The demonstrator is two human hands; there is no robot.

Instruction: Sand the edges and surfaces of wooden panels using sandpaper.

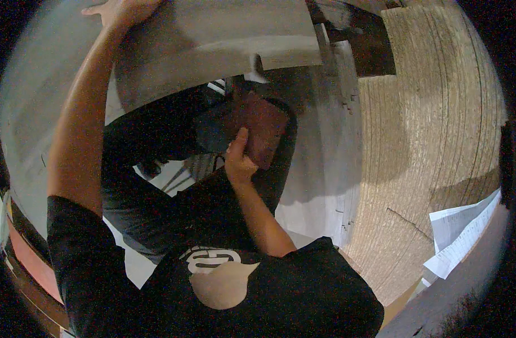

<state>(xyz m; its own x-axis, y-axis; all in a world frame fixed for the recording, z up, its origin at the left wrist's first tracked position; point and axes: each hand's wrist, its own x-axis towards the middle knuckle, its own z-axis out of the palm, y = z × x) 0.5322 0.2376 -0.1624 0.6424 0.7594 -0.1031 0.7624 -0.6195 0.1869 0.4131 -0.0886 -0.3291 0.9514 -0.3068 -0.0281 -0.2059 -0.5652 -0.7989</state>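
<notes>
Through my head view, I see the right hand (241, 161) curled on the near edge of a flat, dark reddish-brown piece (270, 130), thumb on top, fingers hidden beneath. It sits over the dark-clothed lap (137, 205), just below the smooth grey panel (241, 50); the light is dim, so it may be a pad or a block. The left hand (125, 10) reaches over that panel, thumb spread; cut off by the frame, its grip I cannot tell. White printed sheets (463, 234) overlap the brown, dark-streaked wood-grain boards (432, 107) at right.
</notes>
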